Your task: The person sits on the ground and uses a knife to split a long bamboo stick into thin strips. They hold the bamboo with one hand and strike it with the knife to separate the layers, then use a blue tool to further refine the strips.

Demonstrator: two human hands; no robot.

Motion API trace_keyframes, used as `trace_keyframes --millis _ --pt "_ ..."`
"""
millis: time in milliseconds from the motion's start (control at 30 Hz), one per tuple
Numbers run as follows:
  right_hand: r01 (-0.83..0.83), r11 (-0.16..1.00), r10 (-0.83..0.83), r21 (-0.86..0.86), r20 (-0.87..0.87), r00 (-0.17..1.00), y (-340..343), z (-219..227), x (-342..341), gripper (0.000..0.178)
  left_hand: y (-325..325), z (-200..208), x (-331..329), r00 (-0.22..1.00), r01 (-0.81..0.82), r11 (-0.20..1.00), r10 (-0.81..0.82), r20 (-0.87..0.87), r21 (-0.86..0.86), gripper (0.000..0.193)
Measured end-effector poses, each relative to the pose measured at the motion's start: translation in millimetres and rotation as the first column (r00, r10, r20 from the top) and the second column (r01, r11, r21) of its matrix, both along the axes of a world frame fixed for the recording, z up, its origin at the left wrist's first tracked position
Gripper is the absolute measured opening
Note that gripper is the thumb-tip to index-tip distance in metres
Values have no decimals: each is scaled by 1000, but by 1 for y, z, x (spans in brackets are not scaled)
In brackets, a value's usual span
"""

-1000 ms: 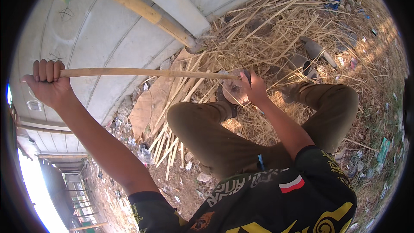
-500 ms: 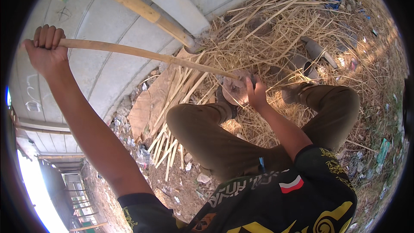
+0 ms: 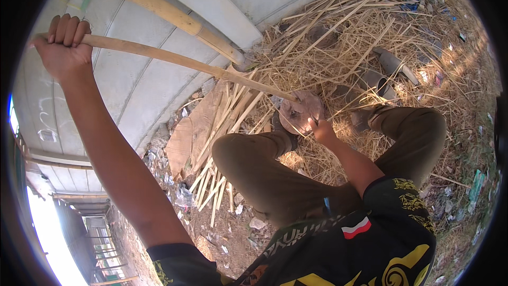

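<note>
My left hand (image 3: 66,47), raised at the far left, is wrapped round the upper end of a long, pale bamboo strip (image 3: 174,61). The strip slants down to the right, its lower end resting on or just above a round wooden block (image 3: 300,111) between my feet. Beside the near edge of that block is my right hand (image 3: 324,132), its fingers closed round a small dark thing, perhaps a tool handle. Most of that thing is hidden by the fingers. A gap lies between this hand and the strip's lower end.
A thick bamboo pole (image 3: 164,13) leans along the pale panel wall (image 3: 132,58). Split strips (image 3: 233,111) lie over a flat brown sheet (image 3: 182,145) at left. Straw and shavings (image 3: 349,47) cover the ground ahead, with a dark curved piece (image 3: 394,65) at right.
My right hand has drawn back toward me, away from the strip's lower end to the near side of the block. My left hand still grips the strip. The whole view has shifted slightly.
</note>
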State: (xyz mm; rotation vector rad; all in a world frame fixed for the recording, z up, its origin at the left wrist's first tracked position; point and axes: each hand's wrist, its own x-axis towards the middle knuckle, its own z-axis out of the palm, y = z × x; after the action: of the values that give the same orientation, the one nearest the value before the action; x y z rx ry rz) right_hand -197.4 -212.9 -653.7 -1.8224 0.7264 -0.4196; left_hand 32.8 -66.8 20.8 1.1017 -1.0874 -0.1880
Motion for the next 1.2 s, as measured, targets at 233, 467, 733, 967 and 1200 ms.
trace_keyframes --millis 233,467,733,967,1200 --pt "32 992 -37 -118 -37 999 -23 41 30 57 -15 -8 -8 990 -136 990 137 36 -45 64" --pt "-37 990 6 -133 -226 974 -17 -68 -10 47 -38 -10 -7 999 -45 998 45 6 -39 63" --pt "45 995 -31 -91 145 989 1 99 20 56 25 -7 -4 981 -187 981 189 36 -57 59" --pt "84 959 -168 -270 -305 938 -9 -118 -21 56 -20 -25 -14 997 -70 993 68 -23 -93 58" --pt "84 997 -83 -3 125 989 13 93 14 47 16 -21 -24 958 -285 950 288 7 -125 58"
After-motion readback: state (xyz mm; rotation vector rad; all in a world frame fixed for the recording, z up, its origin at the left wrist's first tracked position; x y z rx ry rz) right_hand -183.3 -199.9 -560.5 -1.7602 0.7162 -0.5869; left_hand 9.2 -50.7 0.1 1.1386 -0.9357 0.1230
